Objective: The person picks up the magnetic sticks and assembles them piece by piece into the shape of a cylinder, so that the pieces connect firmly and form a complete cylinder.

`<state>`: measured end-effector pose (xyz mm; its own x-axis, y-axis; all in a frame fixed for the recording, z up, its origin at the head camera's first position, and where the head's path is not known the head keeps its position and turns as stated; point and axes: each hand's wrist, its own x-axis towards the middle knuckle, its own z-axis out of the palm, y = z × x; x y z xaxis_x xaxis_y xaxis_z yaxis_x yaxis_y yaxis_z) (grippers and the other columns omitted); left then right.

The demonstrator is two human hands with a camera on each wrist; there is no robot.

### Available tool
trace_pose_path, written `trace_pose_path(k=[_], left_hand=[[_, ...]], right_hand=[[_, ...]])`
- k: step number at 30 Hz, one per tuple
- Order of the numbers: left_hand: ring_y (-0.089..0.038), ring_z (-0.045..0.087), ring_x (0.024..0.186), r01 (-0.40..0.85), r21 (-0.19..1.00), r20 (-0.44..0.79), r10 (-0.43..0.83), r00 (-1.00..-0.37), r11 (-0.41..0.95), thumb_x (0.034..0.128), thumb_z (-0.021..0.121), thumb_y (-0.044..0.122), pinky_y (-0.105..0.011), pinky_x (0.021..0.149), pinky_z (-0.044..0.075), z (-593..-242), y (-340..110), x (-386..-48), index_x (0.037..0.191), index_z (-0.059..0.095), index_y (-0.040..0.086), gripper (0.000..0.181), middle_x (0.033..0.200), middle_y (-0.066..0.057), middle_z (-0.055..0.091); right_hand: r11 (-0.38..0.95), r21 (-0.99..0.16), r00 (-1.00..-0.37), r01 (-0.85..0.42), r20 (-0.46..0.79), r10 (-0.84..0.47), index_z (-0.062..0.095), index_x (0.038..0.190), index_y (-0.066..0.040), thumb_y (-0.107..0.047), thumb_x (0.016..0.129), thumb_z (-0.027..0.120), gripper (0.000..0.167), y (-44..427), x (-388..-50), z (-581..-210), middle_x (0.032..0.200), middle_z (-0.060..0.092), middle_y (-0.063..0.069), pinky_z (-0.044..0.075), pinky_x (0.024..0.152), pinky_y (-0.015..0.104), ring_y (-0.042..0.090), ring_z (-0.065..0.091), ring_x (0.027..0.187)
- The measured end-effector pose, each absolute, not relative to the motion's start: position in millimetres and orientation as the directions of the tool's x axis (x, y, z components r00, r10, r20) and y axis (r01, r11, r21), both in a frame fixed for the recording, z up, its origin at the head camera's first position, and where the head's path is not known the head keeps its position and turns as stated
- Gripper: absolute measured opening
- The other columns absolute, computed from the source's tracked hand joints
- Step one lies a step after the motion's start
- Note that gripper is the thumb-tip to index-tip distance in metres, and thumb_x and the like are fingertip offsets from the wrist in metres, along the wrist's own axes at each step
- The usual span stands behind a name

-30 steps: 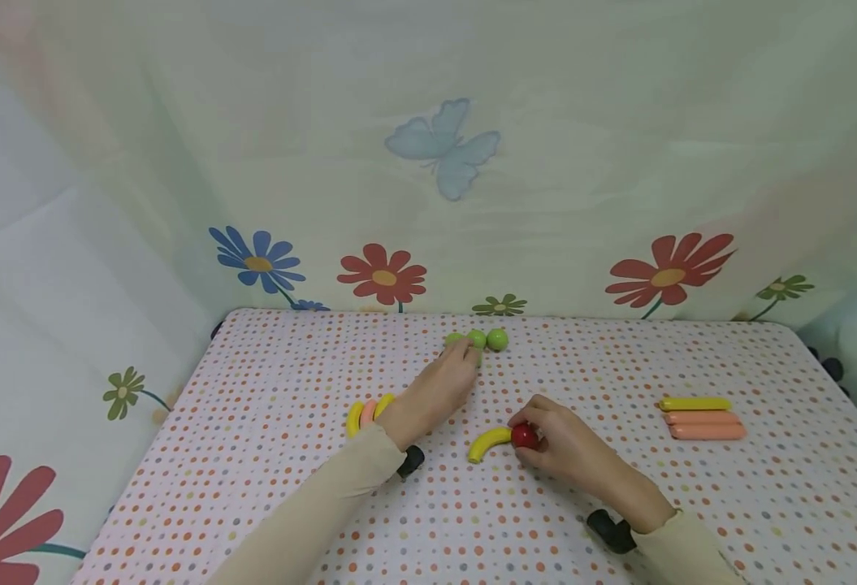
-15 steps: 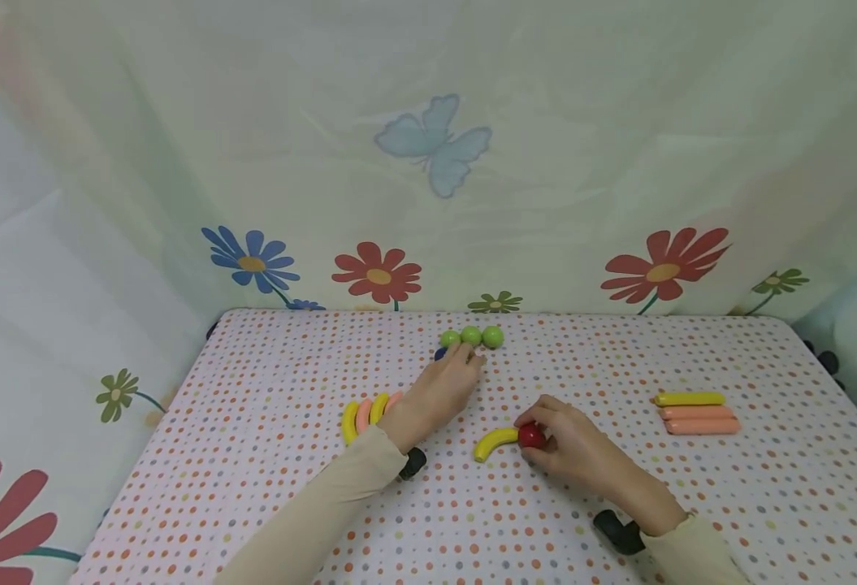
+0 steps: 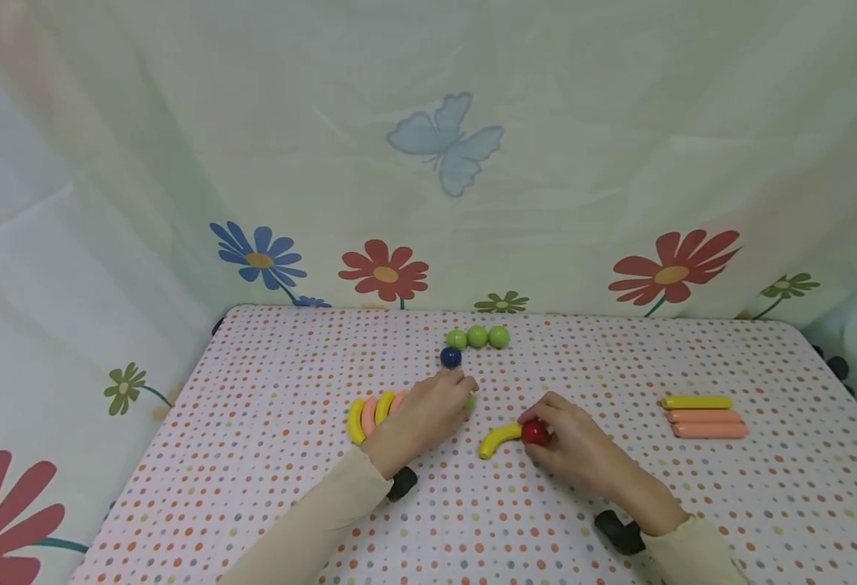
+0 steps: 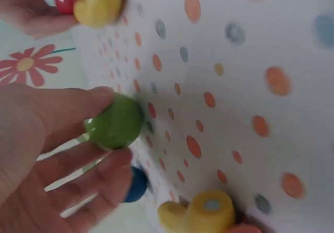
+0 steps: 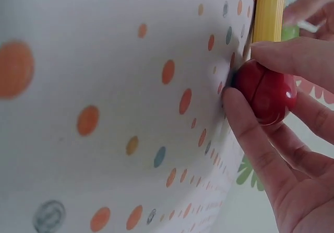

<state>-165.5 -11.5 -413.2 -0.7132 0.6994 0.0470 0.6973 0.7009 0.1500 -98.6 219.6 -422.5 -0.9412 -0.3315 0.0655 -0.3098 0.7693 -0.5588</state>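
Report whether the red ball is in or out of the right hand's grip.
In: the red ball sits in the right hand, whose thumb and fingers hold it from different sides in the right wrist view.

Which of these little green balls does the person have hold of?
The green ball gripped by the left hand, apart from the rest. The other three green balls sit in a row farther back, with neither hand on them.
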Motion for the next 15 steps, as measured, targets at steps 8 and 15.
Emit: trace_pose_path(k=[8, 15], left_hand=[[-0.011, 0.053, 0.08, 0.572, 0.384, -0.142, 0.659, -0.739, 0.724, 0.1056, 0.062, 0.011, -0.022, 0.07, 0.048, -400.8, -39.3, -142.1, 0.113, 0.058, 0.006, 0.01, 0.095, -0.002, 0.059], [-0.017, 0.057, 0.089, 0.545, 0.408, -0.02, 0.604, -0.797, 0.732, 0.1028, 0.068, 0.01, -0.024, 0.077, 0.052, -405.7, -44.8, -133.4, 0.122, 0.069, 0.001, 0.021, 0.112, -0.011, 0.057]], right_hand=[[0.755, -0.565, -0.94, -0.332, 0.127, -0.317, 0.071, 0.11, -0.001, 0.003, 0.082, 0.086, 0.032, 214.6, -102.3, -424.4, 0.103, 0.061, 0.006, 0.058, 0.07, 0.026, 0.017, 0.064, 0.089], [0.746, -0.569, -0.936, -0.345, 0.15, -0.319, 0.073, 0.109, 0.004, 0.01, 0.08, 0.083, 0.031, 207.2, -106.8, -424.8, 0.102, 0.06, 0.008, 0.058, 0.069, 0.028, 0.019, 0.065, 0.089]])
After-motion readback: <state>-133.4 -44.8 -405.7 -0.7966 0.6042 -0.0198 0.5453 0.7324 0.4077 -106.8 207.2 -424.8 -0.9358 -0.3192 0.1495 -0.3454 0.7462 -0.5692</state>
